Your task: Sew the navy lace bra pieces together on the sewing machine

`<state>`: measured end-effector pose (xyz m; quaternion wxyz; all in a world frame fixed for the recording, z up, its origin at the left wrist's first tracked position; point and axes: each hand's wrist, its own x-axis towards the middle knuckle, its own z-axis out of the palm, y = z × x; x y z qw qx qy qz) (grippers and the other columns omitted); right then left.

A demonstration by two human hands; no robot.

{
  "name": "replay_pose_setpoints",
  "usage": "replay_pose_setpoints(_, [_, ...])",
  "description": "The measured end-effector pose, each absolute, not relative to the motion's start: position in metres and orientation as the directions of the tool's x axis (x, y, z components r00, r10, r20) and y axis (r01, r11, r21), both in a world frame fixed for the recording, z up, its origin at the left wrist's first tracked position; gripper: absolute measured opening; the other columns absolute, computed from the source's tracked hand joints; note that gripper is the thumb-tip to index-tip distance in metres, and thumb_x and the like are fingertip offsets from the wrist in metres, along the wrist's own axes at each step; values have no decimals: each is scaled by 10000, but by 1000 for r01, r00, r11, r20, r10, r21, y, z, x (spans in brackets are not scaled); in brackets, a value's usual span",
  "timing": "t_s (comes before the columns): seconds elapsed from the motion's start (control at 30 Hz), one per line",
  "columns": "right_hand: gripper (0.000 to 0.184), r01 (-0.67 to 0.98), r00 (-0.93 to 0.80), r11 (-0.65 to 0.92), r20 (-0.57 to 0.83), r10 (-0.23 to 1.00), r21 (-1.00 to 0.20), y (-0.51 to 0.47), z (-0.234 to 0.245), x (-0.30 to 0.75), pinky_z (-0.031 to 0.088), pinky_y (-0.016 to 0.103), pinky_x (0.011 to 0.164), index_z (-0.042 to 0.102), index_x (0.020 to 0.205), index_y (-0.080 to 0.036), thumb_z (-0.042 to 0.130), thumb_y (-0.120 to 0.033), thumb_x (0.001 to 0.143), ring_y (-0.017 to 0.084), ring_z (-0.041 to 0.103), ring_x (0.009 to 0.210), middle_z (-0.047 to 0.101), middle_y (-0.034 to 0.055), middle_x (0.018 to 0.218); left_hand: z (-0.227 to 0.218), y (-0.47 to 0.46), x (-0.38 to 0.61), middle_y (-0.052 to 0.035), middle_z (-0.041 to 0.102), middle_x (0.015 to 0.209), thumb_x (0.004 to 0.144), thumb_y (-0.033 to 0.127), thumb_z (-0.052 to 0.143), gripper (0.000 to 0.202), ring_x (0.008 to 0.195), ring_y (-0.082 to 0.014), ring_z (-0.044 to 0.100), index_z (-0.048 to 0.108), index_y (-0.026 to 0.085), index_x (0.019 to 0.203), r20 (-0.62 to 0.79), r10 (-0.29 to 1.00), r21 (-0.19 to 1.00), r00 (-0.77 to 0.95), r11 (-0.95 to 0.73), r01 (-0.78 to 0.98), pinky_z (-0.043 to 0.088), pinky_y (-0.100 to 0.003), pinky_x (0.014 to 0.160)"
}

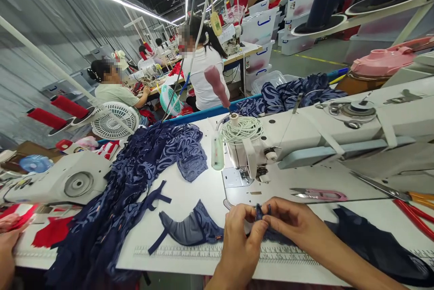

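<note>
My left hand (pixel 239 233) and my right hand (pixel 288 217) meet in front of the sewing machine (pixel 247 150), both pinching a small bunched bit of a navy bra piece (pixel 259 212). Its patterned cup (pixel 190 226), with a narrow strap end, lies on the table to the left of my left hand. My fingers partly cover the fabric, so I cannot tell how the held part is folded. Dark navy mesh fabric (pixel 373 240) rests under and beyond my right forearm.
Pink-handled snips (pixel 318 194) and red-and-orange-handled scissors (pixel 407 199) lie at the right. A long heap of navy fabric (pixel 135 177) hangs over the table's left side. A printed ruler (pixel 176 252) runs along the front edge. A co-worker's hand (pixel 8 240) is at far left.
</note>
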<state>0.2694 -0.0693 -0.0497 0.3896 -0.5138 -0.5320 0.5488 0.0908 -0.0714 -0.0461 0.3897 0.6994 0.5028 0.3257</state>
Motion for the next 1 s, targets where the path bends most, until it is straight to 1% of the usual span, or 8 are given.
replay_pose_setpoints(0.1, [335,124,-189,-140,-162,968,-982,-72,-45,271,396,266,654,557,801,-205,604,-533,849,147,443,716,465,-21,734,-42,-68,91,-30,625,864,940,365,567,187,835,-180,550,590,193,869,-36,966,930,255,-61,362,439,-274,771])
replay_pose_setpoints(0.23, [288,248,-227,-127,-185,956,-960,-74,-39,275,362,256,637,543,763,-204,595,-468,864,140,420,706,464,-28,717,-41,-67,91,-18,605,817,919,451,582,277,768,-159,516,607,183,854,-117,956,954,268,33,297,428,-257,728])
replay_pose_setpoints(0.37, [291,284,-240,-103,-174,955,-953,-73,-37,276,370,258,661,524,787,-210,553,-478,896,148,434,740,493,-22,756,-39,-68,90,-14,576,811,888,532,599,351,784,-161,494,604,185,838,-156,950,956,272,75,285,423,-254,738])
replay_pose_setpoints(0.5, [288,336,-246,-58,-147,958,-940,-74,-30,275,376,261,681,496,772,-218,529,-469,911,150,445,747,487,-26,758,-35,-68,88,-3,539,815,899,567,572,389,763,-144,469,590,180,869,-209,920,965,331,138,225,422,-259,771])
replay_pose_setpoints(0.63, [250,315,-272,-10,-101,957,-949,-75,-18,274,400,271,720,544,804,-233,542,-455,917,163,497,786,527,-19,797,-32,-67,84,-4,521,809,905,588,559,413,786,-148,480,579,177,879,-209,885,977,417,172,125,430,-266,792])
replay_pose_setpoints(0.8, [236,221,-289,97,30,957,-970,-77,-16,273,435,308,740,580,786,-243,578,-434,924,191,557,825,581,11,839,-25,-61,81,-18,539,807,870,636,575,453,780,-160,509,609,186,842,-217,850,971,480,137,197,452,-282,770])
replay_pose_setpoints(0.87, [224,196,-295,132,70,953,-972,-78,-19,273,448,321,755,586,779,-243,595,-416,922,196,564,833,577,18,842,-18,-57,80,-29,560,808,840,671,591,488,784,-169,536,623,184,838,-206,817,975,538,124,186,467,-293,775])
replay_pose_setpoints(1.0, [161,213,-320,108,35,947,-971,-79,-15,273,448,306,753,583,789,-250,633,-361,895,180,558,828,561,-1,848,1,-47,78,-41,598,815,790,686,653,510,825,-187,592,633,177,797,-167,732,986,660,122,114,484,-311,812])
